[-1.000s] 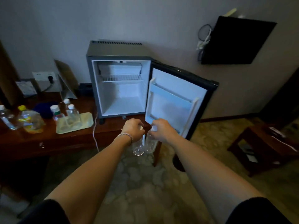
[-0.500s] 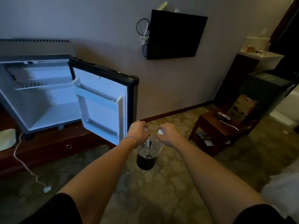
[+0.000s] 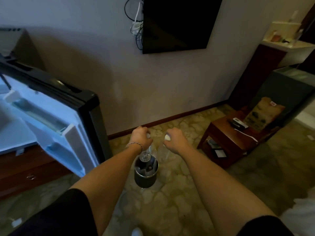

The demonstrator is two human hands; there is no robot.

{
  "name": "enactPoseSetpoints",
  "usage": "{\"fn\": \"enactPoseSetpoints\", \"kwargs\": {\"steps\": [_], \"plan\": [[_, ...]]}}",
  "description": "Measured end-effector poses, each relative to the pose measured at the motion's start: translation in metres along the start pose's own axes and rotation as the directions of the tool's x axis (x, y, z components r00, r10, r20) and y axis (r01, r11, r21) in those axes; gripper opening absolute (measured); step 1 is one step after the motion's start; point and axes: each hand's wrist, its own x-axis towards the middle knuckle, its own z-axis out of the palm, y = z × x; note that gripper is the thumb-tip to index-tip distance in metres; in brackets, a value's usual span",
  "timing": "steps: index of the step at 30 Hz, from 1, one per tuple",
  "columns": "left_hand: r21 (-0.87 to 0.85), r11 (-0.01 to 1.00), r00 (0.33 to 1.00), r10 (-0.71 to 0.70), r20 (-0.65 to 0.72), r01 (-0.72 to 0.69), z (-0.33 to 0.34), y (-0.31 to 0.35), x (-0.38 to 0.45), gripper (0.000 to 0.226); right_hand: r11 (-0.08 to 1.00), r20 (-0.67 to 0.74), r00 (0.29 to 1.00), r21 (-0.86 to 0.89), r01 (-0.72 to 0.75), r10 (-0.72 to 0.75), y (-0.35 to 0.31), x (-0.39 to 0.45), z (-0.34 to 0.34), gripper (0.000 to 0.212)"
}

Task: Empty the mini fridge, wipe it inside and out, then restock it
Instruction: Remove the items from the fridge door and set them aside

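Holding one clear plastic bottle by its cap in each hand, the person stands over a small dark waste bin on the carpet. Left hand: fingers curled round the white cap of the left bottle, which hangs neck-up directly above the bin mouth. Right hand: fingers curled round the white cap of the right bottle, hanging just beside the first and near the bin's right rim; its body is blurred and hard to trace. Whether the bottles hold liquid cannot be told.

The mini fridge is at far left, its door swung wide; the door shelf and the visible part of the cavity look bare.

Judged step: the emptying stage, near its end, with these two bottles apparently being discarded rather than set aside. Wiping and restocking seem not yet done.

Next move calls for: lowering each bottle into the bin and loosening the fingers. The bin is narrow and already holds something, so one bottle at a time is likely safer.
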Motion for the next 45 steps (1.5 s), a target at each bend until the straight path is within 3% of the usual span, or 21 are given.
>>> {"fn": "enactPoseSetpoints", "kwargs": {"steps": [3, 8, 15, 22, 26, 32, 39, 45], "plan": [[-0.018, 0.999, 0.999, -0.051, -0.001, 0.051, 0.014, -0.003, 0.058, 0.028, 0.999, 0.006, 0.999, -0.02, 0.037, -0.037, 0.01, 0.061, -0.001, 0.019], [-0.022, 0.994, 0.994, -0.108, -0.023, 0.108, 0.033, -0.006, 0.125, 0.029, 0.996, 0.018, 0.996, 0.003, 0.086, -0.086, 0.021, 0.146, 0.001, 0.029], [-0.058, 0.965, 0.962, -0.26, -0.085, 0.256, 0.09, -0.038, 0.187, 0.026, 0.977, 0.157, 0.964, 0.007, 0.215, -0.214, 0.056, 0.238, 0.058, 0.028], [-0.15, 0.889, 0.883, -0.451, -0.129, 0.432, 0.21, -0.111, 0.214, 0.035, 0.94, 0.321, 0.885, 0.063, 0.337, -0.339, 0.111, 0.305, 0.185, 0.028], [-0.114, 0.873, 0.868, -0.486, -0.107, 0.475, 0.296, -0.175, 0.227, 0.033, 0.908, 0.452, 0.807, 0.017, 0.418, -0.38, 0.149, 0.323, 0.291, 0.034], [-0.125, 0.832, 0.829, -0.552, -0.092, 0.54, 0.405, -0.273, 0.243, 0.026, 0.876, 0.515, 0.755, -0.015, 0.481, -0.406, 0.195, 0.346, 0.432, 0.028], [-0.13, 0.823, 0.824, -0.563, -0.066, 0.552, 0.5, -0.339, 0.245, 0.027, 0.89, 0.552, 0.747, -0.019, 0.456, -0.371, 0.243, 0.356, 0.536, 0.024], [-0.07, 0.837, 0.836, -0.546, -0.055, 0.543, 0.52, -0.345, 0.24, 0.035, 0.905, 0.542, 0.767, -0.029, 0.425, -0.343, 0.259, 0.348, 0.565, 0.028]]}}
